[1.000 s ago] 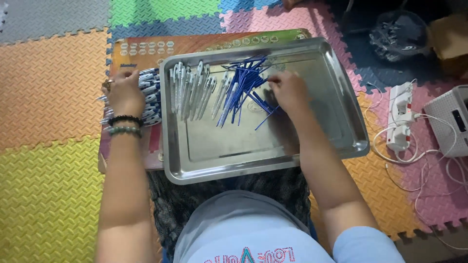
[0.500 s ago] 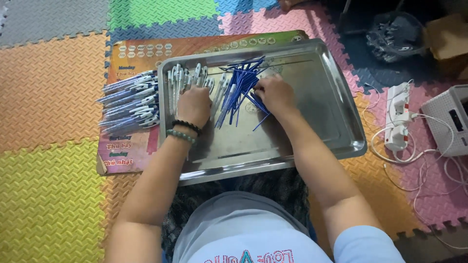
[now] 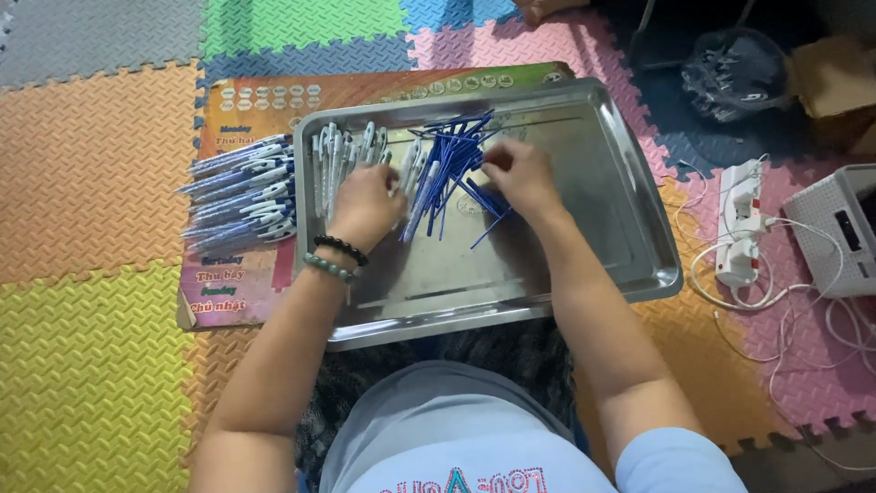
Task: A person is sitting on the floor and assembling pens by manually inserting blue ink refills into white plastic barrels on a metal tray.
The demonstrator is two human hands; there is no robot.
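Observation:
A steel tray lies on the floor mats in front of me. In its left part lie several clear pen barrels; beside them is a heap of blue pen refills. My left hand, with two bead bracelets at the wrist, rests on the pen barrels, fingers curled over them. My right hand sits at the right edge of the refill heap, fingertips pinching among the refills. Left of the tray, a stack of finished blue-and-white pens lies on a printed board.
Coloured foam mats cover the floor. To the right are a white power strip with cables, a white box-like device, a dark bag and a cardboard box.
My left hand has moved from the pen stack on the board rightward into the tray, onto the barrels. My right hand stays at the refill heap.

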